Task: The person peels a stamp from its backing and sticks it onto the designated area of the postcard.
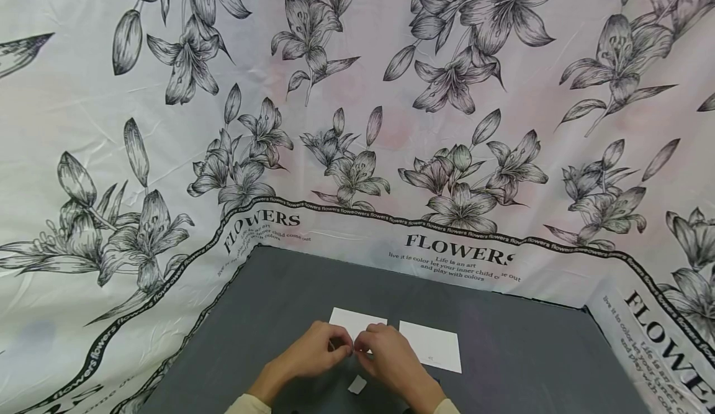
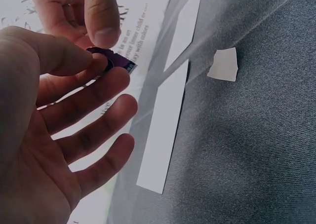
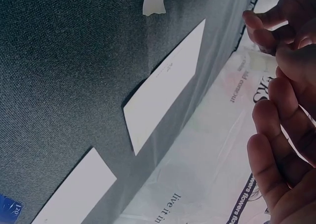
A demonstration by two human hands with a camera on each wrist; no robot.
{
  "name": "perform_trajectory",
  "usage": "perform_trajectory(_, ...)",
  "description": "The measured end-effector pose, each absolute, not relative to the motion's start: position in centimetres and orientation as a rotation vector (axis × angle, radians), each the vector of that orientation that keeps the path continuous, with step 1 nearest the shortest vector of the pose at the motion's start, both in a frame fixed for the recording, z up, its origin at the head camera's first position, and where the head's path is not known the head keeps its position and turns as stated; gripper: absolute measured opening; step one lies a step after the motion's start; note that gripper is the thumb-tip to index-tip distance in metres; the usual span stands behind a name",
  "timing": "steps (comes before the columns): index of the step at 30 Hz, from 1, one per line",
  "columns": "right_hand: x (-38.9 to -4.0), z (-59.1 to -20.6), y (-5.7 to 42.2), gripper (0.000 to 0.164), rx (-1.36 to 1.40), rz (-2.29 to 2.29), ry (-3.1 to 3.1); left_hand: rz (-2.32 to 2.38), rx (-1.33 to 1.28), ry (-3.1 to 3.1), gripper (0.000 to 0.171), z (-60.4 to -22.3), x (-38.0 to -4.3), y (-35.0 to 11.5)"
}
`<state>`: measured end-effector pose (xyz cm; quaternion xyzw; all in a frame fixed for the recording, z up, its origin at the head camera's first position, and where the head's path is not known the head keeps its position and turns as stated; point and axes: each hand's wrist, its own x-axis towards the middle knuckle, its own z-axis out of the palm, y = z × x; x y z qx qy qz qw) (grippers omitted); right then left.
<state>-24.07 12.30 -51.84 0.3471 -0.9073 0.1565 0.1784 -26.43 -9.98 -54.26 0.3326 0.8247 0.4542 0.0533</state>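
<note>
In the left wrist view, a small dark purple wrapper (image 2: 116,58) with a zigzag edge sits between the thumb and forefinger of my left hand (image 2: 74,95). The other left fingers are spread. My right hand (image 1: 388,352) meets the left in the head view; its thumb and forefinger pinch at the wrapper's upper edge. Fingers hide most of the wrapper, and the right wrist view does not show it. Below the hands lies a torn scrap of white paper (image 1: 357,385) on the dark grey cloth.
Behind the hands lie two white cards, a left card (image 1: 343,318) partly covered by them and a right card (image 1: 430,342) with faint small marks. A blue printed piece (image 3: 9,209) shows at the right wrist view's corner. Flower-printed fabric (image 1: 346,240) encloses the grey surface (image 1: 530,352).
</note>
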Motion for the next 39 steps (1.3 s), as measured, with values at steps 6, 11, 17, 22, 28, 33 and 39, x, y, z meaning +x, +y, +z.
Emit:
perform_trajectory(6,-24.1,-51.9,12.4,0.009,0.962,0.468,-2.565,1.373,0.979,2.59,0.012,-54.5,-26.6,-10.1)
perform_trajectory(11,-24.0,-51.6,12.5,0.006,0.93,0.51,-2.612,1.382,0.931,2.66,0.008,-54.6,-26.8,-10.0)
perform_trajectory(17,-23.9,-51.1,12.8,0.005,0.913,0.583,-2.641,1.412,0.869,2.658,0.004,-54.6,-26.9,-9.9)
perform_trajectory(22,-24.2,-51.0,13.1,0.007,0.886,0.662,-2.638,1.424,0.866,2.652,0.006,-54.6,-27.1,-9.7)
perform_trajectory(28,-24.7,-50.8,13.6,0.008,0.828,0.689,-2.626,1.446,0.858,2.678,0.008,-54.5,-27.4,-9.3)
perform_trajectory(33,-25.0,-50.6,14.1,0.01,0.794,0.73,-2.627,1.453,0.845,2.677,0.009,-54.0,-27.9,-8.7)
perform_trajectory(39,-25.7,-50.1,14.7,0.015,0.763,0.84,-2.634,1.463,0.84,2.654,0.012,-53.3,-28.6,-8.1)
